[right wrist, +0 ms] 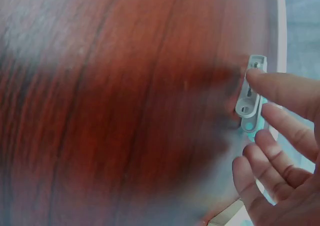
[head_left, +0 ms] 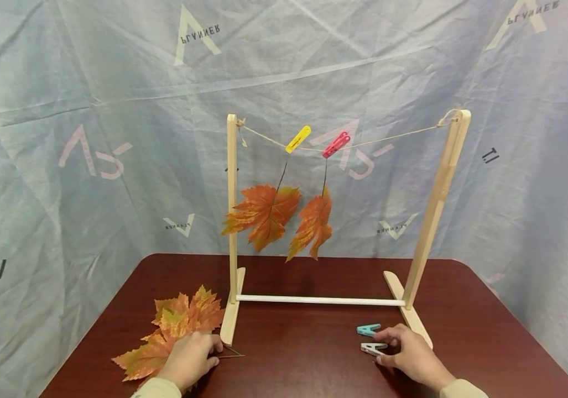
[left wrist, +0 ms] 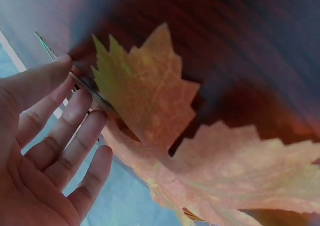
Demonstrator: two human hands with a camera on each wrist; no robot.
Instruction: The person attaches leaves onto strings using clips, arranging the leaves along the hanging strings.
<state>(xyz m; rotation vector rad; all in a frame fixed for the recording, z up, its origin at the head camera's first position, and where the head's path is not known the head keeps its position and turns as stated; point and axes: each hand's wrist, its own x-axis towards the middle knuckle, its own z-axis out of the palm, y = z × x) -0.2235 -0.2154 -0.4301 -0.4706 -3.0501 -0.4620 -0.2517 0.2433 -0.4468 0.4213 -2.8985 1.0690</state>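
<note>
My left hand (head_left: 190,356) is low over the table's left side, thumb and forefinger pinching the thin stem of an orange maple leaf (left wrist: 145,90). Its other fingers are spread. More orange-yellow leaves (head_left: 174,323) lie overlapped under and beside that hand. On the right, my right hand (head_left: 411,354) has its thumb and forefinger on either side of a pale grey clothespin (right wrist: 252,88), gripping its handle end. A teal clothespin (head_left: 367,330) lies just behind it, close to the forefinger.
A wooden frame (head_left: 233,210) stands beyond my hands, with a sagging string (head_left: 393,136) across its top. A yellow clothespin (head_left: 298,139) and a pink clothespin (head_left: 336,145) sit on the string, each above a hanging leaf (head_left: 269,215). A white rod (head_left: 318,300) joins the feet.
</note>
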